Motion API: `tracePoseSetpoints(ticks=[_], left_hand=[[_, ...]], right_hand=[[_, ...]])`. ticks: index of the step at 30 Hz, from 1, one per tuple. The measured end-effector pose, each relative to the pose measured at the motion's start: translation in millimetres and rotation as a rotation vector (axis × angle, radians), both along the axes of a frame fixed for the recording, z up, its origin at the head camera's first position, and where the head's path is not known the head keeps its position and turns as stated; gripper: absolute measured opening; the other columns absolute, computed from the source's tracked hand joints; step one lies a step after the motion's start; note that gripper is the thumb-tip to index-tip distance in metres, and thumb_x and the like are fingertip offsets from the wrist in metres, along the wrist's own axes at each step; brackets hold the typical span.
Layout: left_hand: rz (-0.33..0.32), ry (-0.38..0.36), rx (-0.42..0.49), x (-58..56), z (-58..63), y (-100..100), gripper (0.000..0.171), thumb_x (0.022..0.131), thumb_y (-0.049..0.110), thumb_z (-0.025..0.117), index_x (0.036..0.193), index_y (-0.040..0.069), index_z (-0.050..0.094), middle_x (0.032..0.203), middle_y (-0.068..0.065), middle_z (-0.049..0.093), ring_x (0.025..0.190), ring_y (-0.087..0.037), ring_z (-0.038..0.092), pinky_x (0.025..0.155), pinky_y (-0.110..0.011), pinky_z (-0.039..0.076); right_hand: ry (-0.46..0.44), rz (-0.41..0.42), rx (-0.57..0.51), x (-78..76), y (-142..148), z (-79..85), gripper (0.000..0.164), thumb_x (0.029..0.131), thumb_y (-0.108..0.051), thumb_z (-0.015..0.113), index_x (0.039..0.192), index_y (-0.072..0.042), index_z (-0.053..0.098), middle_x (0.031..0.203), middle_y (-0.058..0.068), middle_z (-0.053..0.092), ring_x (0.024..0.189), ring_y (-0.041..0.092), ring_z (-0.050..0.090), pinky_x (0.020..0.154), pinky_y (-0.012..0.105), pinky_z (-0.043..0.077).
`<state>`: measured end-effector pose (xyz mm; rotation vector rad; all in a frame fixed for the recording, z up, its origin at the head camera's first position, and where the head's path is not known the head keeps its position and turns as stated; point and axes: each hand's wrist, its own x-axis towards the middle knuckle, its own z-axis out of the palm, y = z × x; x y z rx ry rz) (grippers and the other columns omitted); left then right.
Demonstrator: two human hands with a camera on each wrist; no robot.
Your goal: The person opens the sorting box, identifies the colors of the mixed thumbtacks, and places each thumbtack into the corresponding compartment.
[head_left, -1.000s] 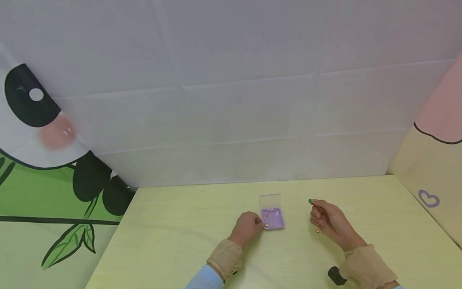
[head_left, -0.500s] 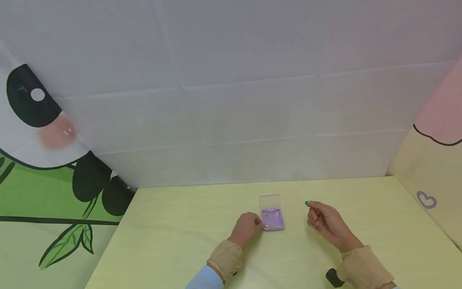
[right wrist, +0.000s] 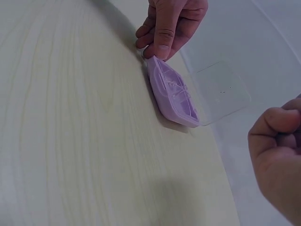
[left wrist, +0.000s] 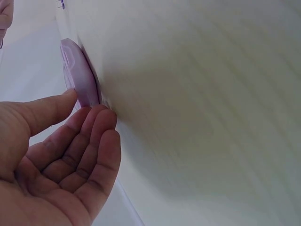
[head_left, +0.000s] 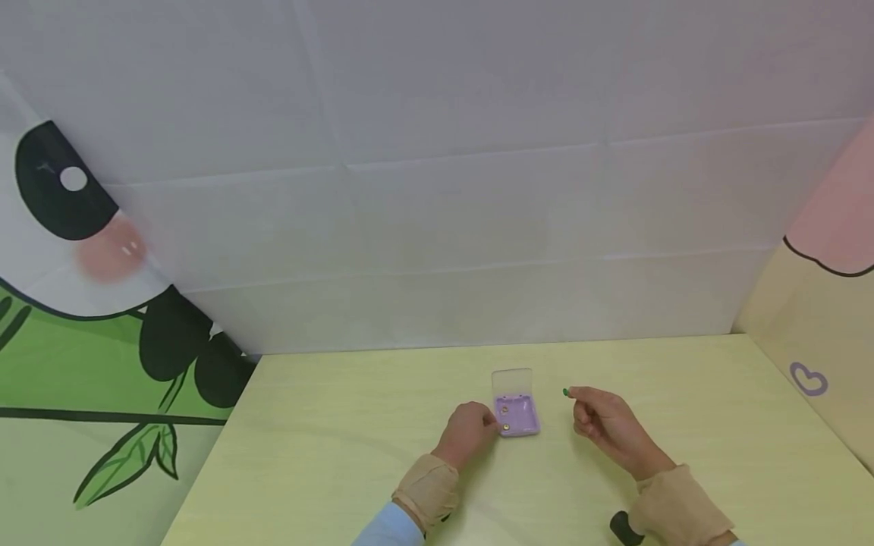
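A small purple compartment box [head_left: 521, 415] lies on the table with its clear lid [head_left: 512, 381] raised at the back. Two tiny gold-coloured pieces [head_left: 505, 427] sit along its left side. My left hand [head_left: 467, 434] grips the box's near left corner; in the left wrist view the thumb rests on the rim and the fingers touch the side. To the right of the box, my right hand [head_left: 611, 428] is raised above the table. Its thumb and index finger pinch a tiny green piece [head_left: 565, 392], whose kind is too small to make out. The right wrist view does not show that piece.
Pale yellow wood-grain table [head_left: 328, 455] surrounds the box. A white sheet [head_left: 444, 303] hangs along the back edge, with printed side panels at left and right. A black cylindrical thing [head_left: 624, 528] is by the right wrist. Tiny purple pieces [left wrist: 62, 4] show in the left wrist view.
My right hand has moved left toward the box, carrying the green piece slightly lower. Tiny gold bits seen below that hand earlier are now out of sight. The left hand has stayed at the box.
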<state>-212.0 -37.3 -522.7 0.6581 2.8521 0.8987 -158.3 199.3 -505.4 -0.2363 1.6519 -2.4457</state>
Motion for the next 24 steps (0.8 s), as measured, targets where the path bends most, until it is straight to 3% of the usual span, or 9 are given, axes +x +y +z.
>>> tracePoseSetpoints(ticks=[6, 12, 24], left_hand=[[-0.001, -0.003, 0.005, -0.3, -0.4, 0.0, 0.015, 0.082, 0.010, 0.069, 0.078, -0.004, 0.075, 0.077, -0.015, 0.075, 0.066, -0.019, 0.060, 0.065, -0.037, 0.056], [0.003, -0.006, 0.005, -1.9, -0.4, 1.4, 0.015, 0.083, 0.010, 0.069, 0.077, -0.003, 0.075, 0.076, -0.014, 0.075, 0.067, -0.019, 0.061, 0.065, -0.037, 0.056], [0.026, -0.012, 0.007, -10.4, 0.1, 8.1, 0.015, 0.083, 0.011, 0.070, 0.078, -0.003, 0.075, 0.076, -0.014, 0.074, 0.065, -0.018, 0.059, 0.063, -0.035, 0.055]], right_hand=[[-0.056, -0.040, 0.076, 0.5, -3.1, -2.9, 0.038, 0.101, -0.011, 0.043, 0.071, -0.021, 0.064, 0.051, -0.016, 0.054, 0.047, 0.004, 0.038, 0.052, 0.027, 0.020], [-0.103, -0.056, 0.140, -3.5, -5.3, -3.2, 0.033, 0.100, -0.013, 0.046, 0.075, -0.022, 0.066, 0.052, -0.016, 0.054, 0.047, 0.001, 0.043, 0.049, 0.016, 0.036], [-0.160, -0.064, 0.196, -20.4, -9.0, -4.0, 0.022, 0.097, -0.013, 0.051, 0.082, -0.017, 0.066, 0.052, -0.014, 0.052, 0.048, 0.001, 0.042, 0.047, 0.014, 0.038]])
